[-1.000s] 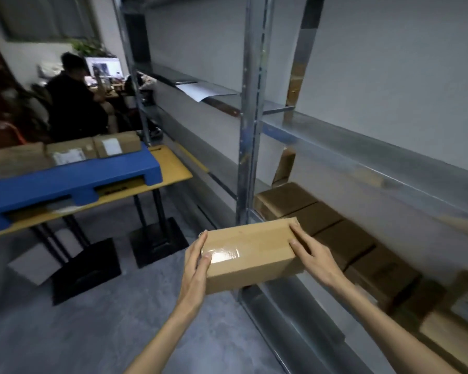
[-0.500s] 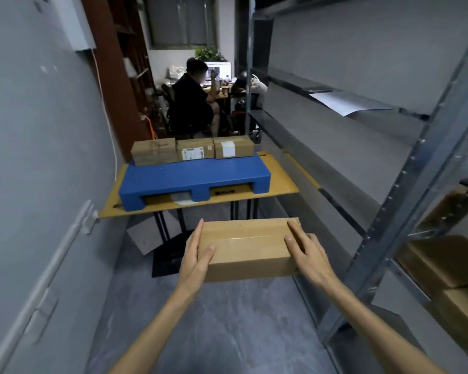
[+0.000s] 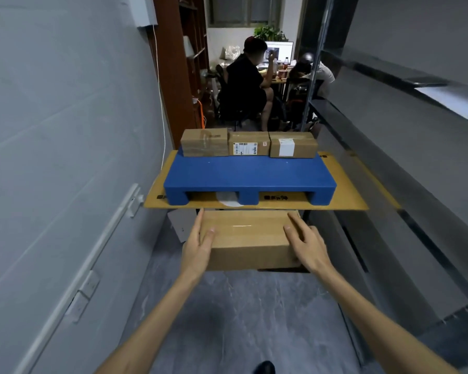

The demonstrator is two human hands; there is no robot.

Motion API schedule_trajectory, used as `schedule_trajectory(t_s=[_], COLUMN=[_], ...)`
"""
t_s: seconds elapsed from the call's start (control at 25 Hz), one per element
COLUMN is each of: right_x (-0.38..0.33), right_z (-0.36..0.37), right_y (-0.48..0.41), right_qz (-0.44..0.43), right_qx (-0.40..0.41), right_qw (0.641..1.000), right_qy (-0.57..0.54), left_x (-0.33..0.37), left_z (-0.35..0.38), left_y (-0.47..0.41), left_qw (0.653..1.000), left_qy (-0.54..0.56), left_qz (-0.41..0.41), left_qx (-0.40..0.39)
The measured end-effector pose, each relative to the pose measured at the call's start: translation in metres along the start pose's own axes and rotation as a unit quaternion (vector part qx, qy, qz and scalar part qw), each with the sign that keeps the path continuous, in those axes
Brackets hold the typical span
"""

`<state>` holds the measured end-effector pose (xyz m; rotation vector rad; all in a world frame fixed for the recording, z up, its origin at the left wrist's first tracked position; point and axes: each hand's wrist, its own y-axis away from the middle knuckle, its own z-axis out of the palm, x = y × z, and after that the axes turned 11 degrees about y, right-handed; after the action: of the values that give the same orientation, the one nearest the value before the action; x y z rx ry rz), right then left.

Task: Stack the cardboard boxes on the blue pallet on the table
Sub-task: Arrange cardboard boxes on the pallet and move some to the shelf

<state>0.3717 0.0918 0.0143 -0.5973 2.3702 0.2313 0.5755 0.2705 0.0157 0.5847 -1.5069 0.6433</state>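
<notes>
The cardboard box [image 3: 247, 238] I carried was matt brown, with a glossy tape strip [image 3: 242, 225] on top. The blue pallet [image 3: 249, 174] was smooth plastic, faintly shiny. On the pallet's far edge, the left box [image 3: 204, 143] wore shiny clear tape, while the middle box [image 3: 248, 143] and right box [image 3: 293, 144] bore white paper labels. Right of the pallet, the shelving [image 3: 389, 76] was dull grey metal.

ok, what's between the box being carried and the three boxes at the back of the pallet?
Head view: just the table's near edge and bare blue pallet deck between the carried box and the three boxes.
</notes>
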Motion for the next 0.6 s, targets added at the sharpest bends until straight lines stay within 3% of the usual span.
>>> schedule_trajectory(t_s=[0.28,0.6], right_x=[-0.009,-0.046], right_z=[0.018,0.047], right_y=[-0.163,-0.261], right_qz=[-0.004,-0.031], right_qx=[-0.012,-0.055], right_qw=[1.0,0.998], right_qy=[0.007,-0.031], left_x=[-0.005,-0.013], left_z=[0.024,0.016], left_y=[-0.124,-0.224], left_qw=[0.998,0.993], left_qy=[-0.058,-0.066], left_qz=[-0.022,0.002], left_qx=[0.024,0.101])
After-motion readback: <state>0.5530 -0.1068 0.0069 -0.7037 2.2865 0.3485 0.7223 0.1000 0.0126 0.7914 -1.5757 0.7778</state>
